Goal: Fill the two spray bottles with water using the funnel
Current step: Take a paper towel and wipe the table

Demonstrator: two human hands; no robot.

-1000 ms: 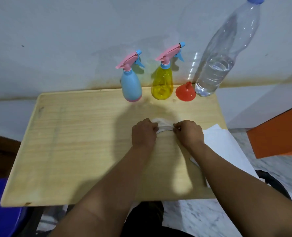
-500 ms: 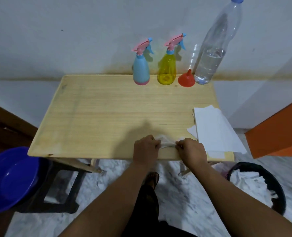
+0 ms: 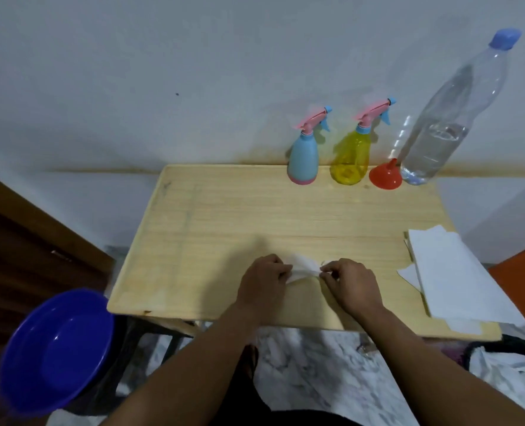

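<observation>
A blue spray bottle (image 3: pixel 304 161) and a yellow spray bottle (image 3: pixel 351 159), both with pink trigger heads, stand at the far edge of the wooden table (image 3: pixel 212 229). An orange funnel (image 3: pixel 385 176) rests mouth down beside them. To its right stands a tall clear water bottle (image 3: pixel 436 130) with a blue cap, partly full. My left hand (image 3: pixel 262 284) and my right hand (image 3: pixel 352 282) both pinch a crumpled white tissue (image 3: pixel 302 267) on the table's near part, far from the bottles.
A stack of white paper sheets (image 3: pixel 452 278) lies on the table's right side, overhanging the edge. A blue plastic basin (image 3: pixel 55 352) sits low at the left. A dark bin (image 3: pixel 513 364) with crumpled paper stands at the lower right. An orange object (image 3: pixel 522 265) is at the right.
The view has pulled back and shifted left, so the bottles sit farther away. Both hands have slid with the tissue toward the table's near edge and keep their grip on it.
</observation>
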